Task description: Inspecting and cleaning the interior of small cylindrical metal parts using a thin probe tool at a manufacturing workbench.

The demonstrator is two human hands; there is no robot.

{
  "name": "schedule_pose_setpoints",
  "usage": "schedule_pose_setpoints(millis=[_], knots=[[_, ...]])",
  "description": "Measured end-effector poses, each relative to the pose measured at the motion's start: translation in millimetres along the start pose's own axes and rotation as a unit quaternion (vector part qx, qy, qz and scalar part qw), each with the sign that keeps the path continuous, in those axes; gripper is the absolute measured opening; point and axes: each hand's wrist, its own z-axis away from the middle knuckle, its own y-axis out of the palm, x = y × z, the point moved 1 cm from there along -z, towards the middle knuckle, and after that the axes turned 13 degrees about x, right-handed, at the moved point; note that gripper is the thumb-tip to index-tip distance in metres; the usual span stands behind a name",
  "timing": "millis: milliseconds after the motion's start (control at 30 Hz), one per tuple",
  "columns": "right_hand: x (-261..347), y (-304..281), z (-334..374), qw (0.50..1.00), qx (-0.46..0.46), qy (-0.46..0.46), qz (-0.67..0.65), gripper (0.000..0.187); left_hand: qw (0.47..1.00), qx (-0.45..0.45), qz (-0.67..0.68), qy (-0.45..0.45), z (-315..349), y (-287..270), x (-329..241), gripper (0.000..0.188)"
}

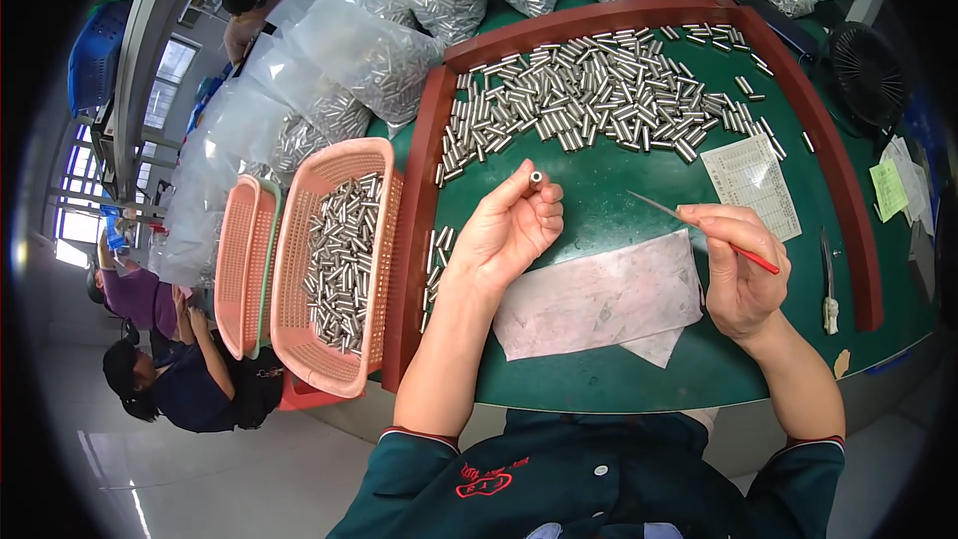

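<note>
My left hand (511,232) pinches a small metal sleeve (536,180) between thumb and fingers, its hollow end facing up. In my right hand (746,265) is a needle file (654,204) with a red handle, its thin grey shaft pointing left toward the sleeve but apart from it. A stained pale cloth (604,294) lies on the green tabletop (639,180) below and between my hands. Beyond them a wide heap of loose metal sleeves (599,90) spreads inside a raised brown frame (599,15).
A pink basket (289,240) of sleeves stands left of the frame, beside another pink basket (237,269). Filled plastic bags (374,65) line the back. On the right are a printed sheet (753,185), a second slim tool (828,284) and a black fan (866,72). People work at far left.
</note>
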Motion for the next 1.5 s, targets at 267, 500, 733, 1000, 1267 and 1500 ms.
schedule_pose_setpoints(millis=[267,500,733,1000,1267,1500], knots=[[2.7,0.6,1.3,1.0,0.002,0.004,-0.001,0.011,0.999,0.03,0.036,-0.023,1.4,-0.5,4.3,0.023],[-2.4,4.1,-2.9,1.0,0.005,0.003,-0.003,0.012,0.939,-0.053,-0.328,0.082,9.6,18.4,3.0,0.02],[-0.2,0.3,10.1,0.994,0.048,0.058,-0.073,0.015,0.962,-0.053,-0.248,0.101,67.1,25.0,34.1,0.008],[5.5,6.8,17.7,0.992,0.048,0.065,-0.1,0.015,0.976,-0.021,-0.151,0.158,96.4,14.7,43.9,0.016],[2.1,6.6,21.3,0.993,0.043,0.086,-0.071,0.016,0.972,0.009,-0.127,0.197,113.3,6.6,39.0,0.016],[2.8,14.2,12.7,0.992,0.044,0.077,-0.085,0.015,0.911,-0.129,-0.31,0.238,140.6,6.9,33.6,0.03]])
